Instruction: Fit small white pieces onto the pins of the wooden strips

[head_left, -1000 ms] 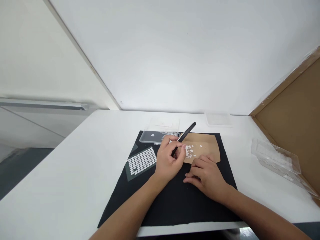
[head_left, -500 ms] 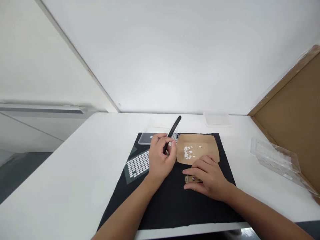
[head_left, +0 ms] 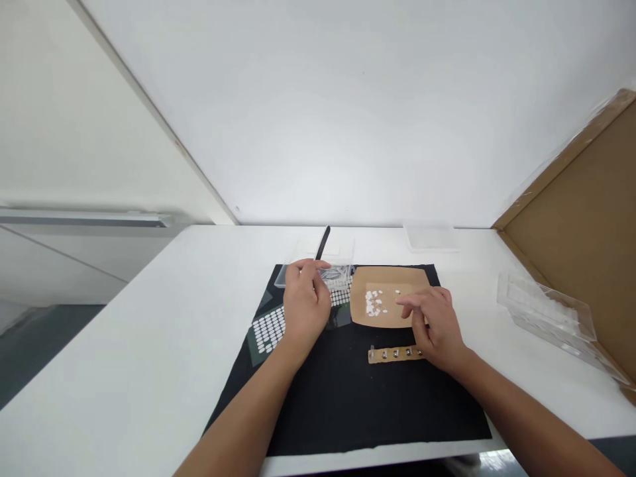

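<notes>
My left hand (head_left: 305,305) is closed round a slim black stick-like tool (head_left: 322,242), whose upper end points up past the fingers; its lower end is hidden. That hand is in front of a clear plastic box (head_left: 338,273) of small pale pieces. My right hand (head_left: 437,324) holds nothing, its fingers bent and apart over the right front part of a brown paper tray (head_left: 387,275). White oval bits (head_left: 372,303) lie scattered in the tray. Below it, a tan strip (head_left: 390,355) with several shiny metal studs lies on the black mat, its right end by my right hand.
Sheets of white oval stickers (head_left: 268,329) lie on the left of the black mat (head_left: 348,404). A clear lid (head_left: 431,238) lies at the back of the white table (head_left: 149,358). Clear plastic cases (head_left: 551,315) stand at the right, beside a cardboard box (head_left: 586,199).
My right hand has let go of the tan strip and risen to the right, toward the tray. My left hand has moved left with the black tool, uncovering more of the clear box.
</notes>
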The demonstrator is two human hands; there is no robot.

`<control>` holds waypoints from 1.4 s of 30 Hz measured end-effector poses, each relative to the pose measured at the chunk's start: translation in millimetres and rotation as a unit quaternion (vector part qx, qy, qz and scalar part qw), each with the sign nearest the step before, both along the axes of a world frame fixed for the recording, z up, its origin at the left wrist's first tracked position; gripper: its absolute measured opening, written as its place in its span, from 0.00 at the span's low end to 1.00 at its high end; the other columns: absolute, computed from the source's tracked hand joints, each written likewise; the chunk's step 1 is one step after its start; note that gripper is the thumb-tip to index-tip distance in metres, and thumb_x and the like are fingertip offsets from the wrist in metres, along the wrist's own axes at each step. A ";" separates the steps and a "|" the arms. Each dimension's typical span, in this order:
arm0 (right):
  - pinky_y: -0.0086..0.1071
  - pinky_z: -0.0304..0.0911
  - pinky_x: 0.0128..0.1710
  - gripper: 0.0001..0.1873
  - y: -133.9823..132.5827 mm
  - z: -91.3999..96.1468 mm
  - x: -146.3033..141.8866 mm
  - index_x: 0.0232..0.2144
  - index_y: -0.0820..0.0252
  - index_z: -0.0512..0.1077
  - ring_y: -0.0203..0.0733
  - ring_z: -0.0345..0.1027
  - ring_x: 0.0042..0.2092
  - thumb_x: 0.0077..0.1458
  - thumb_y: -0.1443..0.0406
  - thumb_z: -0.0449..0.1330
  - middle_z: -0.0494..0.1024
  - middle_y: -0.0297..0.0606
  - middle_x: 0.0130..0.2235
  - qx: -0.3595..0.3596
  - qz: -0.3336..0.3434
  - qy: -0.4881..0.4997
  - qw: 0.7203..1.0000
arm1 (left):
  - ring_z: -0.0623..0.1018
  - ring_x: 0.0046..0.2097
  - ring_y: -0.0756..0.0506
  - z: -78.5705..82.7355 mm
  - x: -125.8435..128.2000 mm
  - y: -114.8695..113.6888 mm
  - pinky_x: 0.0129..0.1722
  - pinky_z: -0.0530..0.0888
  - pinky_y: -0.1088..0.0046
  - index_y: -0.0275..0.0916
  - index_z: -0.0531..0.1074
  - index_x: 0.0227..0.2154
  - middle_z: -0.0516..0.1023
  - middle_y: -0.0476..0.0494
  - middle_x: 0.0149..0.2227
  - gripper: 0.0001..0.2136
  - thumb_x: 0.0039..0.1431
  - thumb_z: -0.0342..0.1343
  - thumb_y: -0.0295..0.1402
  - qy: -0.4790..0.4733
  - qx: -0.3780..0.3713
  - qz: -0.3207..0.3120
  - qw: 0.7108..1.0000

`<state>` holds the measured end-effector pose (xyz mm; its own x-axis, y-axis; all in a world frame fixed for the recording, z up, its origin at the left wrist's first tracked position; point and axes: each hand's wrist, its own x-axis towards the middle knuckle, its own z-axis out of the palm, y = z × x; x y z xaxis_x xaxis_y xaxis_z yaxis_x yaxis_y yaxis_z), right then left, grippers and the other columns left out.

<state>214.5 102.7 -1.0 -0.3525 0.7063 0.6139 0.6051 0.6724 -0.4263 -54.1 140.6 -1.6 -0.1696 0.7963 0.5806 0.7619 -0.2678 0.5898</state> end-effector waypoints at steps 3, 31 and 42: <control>0.41 0.57 0.48 0.17 0.1 -0.3 -1.9 0.48 0.53 0.75 0.42 0.74 0.43 0.64 0.76 0.54 0.80 0.33 0.38 -0.002 0.005 -0.028 1.000 | 0.78 0.49 0.38 -3.4 -6.7 5.2 0.46 0.75 0.62 0.39 0.75 0.43 0.76 0.39 0.42 0.12 0.67 0.47 0.23 0.019 -0.011 0.001 1.000; 0.42 0.56 0.50 0.13 -0.8 0.9 -5.7 0.44 0.54 0.76 0.43 0.73 0.45 0.64 0.74 0.57 0.80 0.35 0.39 -0.004 0.004 -0.032 0.999 | 0.83 0.44 0.38 -1.8 -42.0 46.4 0.36 0.75 0.68 0.45 0.86 0.46 0.86 0.39 0.46 0.15 0.64 0.64 0.46 0.156 -0.330 -0.001 0.931; 0.41 0.56 0.49 0.13 -0.1 0.9 -4.0 0.43 0.53 0.75 0.42 0.73 0.44 0.63 0.75 0.57 0.80 0.33 0.39 -0.002 0.007 -0.031 1.000 | 0.84 0.44 0.38 -0.8 -34.5 48.8 0.35 0.72 0.70 0.45 0.88 0.38 0.88 0.41 0.42 0.11 0.65 0.63 0.43 0.119 -0.339 0.011 0.933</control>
<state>210.5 102.6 -0.1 -0.3989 0.7042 0.5874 0.6210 0.6788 -0.3920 -88.6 189.4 -2.5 -0.1198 0.9922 -0.0330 0.8939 0.1223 0.4313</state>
